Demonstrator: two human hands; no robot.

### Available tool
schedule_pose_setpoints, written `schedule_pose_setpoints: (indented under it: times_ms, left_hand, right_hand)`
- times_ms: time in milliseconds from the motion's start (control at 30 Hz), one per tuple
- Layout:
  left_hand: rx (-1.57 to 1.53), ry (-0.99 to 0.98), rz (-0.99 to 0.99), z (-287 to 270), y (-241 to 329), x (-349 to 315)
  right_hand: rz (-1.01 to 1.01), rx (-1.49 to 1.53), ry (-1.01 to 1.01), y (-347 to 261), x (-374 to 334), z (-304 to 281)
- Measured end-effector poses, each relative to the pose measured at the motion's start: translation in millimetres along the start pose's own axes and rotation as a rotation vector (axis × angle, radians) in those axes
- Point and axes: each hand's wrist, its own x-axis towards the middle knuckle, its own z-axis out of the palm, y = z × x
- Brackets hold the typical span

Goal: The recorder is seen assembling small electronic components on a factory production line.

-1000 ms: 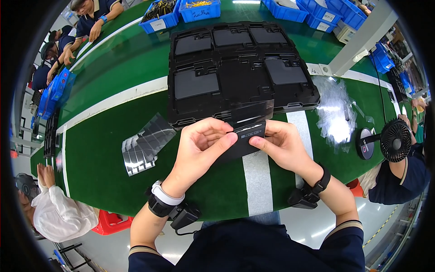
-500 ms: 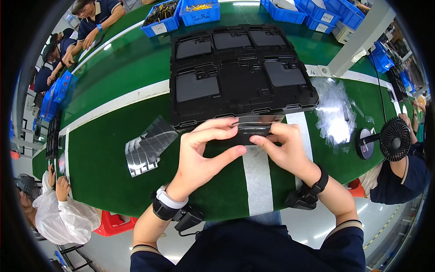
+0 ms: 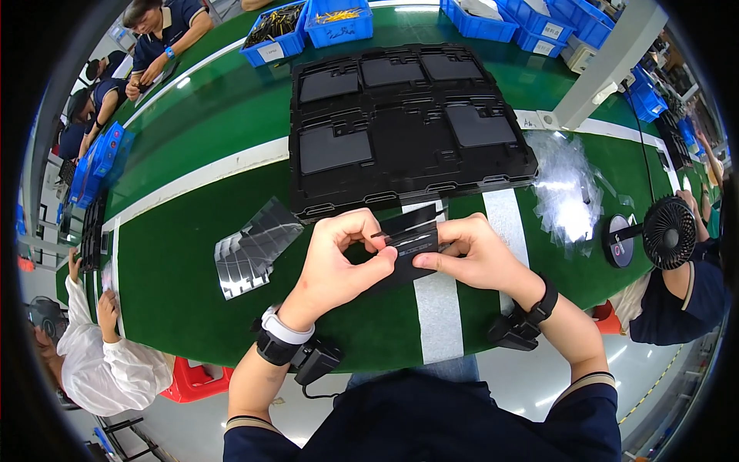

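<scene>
A flat black panel (image 3: pixel 416 246) with small pale print is held up over the green table, tilted, in front of a black tray (image 3: pixel 412 158). My right hand (image 3: pixel 481 254) is closed on its right side, with the thumb lying across the face. At the left edge, my left hand (image 3: pixel 339 258) has thumb and forefinger pinched together; a thin dark strip or edge shows at the fingertips. A glossy sheet-like layer stands along the panel's top, and I cannot tell whether it is separate. Dark grey cut-out pieces (image 3: pixel 335 150) lie in several of the tray's pockets.
Left of my hands lies a clear sheet with dark patches (image 3: pixel 254 250). A heap of clear film pieces (image 3: pixel 568 196) and a small black fan (image 3: pixel 668 233) are at the right. Blue bins (image 3: pixel 339 23) line the far side; a grey post (image 3: pixel 608 65) rises right. Other people sit around.
My left thumb and forefinger, apart before, have closed together at the panel's left edge. The panel has turned and tilted, showing more of its face, and my right hand has shifted slightly left.
</scene>
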Motion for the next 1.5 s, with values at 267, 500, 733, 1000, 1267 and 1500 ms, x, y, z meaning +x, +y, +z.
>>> schedule_pose_setpoints:
  times_ms: [267,500,733,1000,1267,1500]
  left_hand:
    - [-0.203,0.172,-0.064,19,11,9]
    - [-0.083,0.189,-0.084,12,5,4]
    - [0.168,0.382,-0.020,9,3,7]
    - [-0.106,0.181,-0.048,10,8,5]
    - [-0.112,0.140,-0.114,15,3,4]
    - [-0.033,0.157,-0.028,17,0,1]
  right_hand:
    - [-0.057,0.253,0.216,3,3,7]
    - [-0.044,0.352,0.360,-4,0,-6]
    - [-0.093,0.070,0.077,-9,-7,-9]
    - [-0.111,0.098,0.230,-15,2,-5]
    - [-0.264,-0.295,0.213,-11,-6,-16]
    - [-0.396,-0.418,0.126,-19,1,-4]
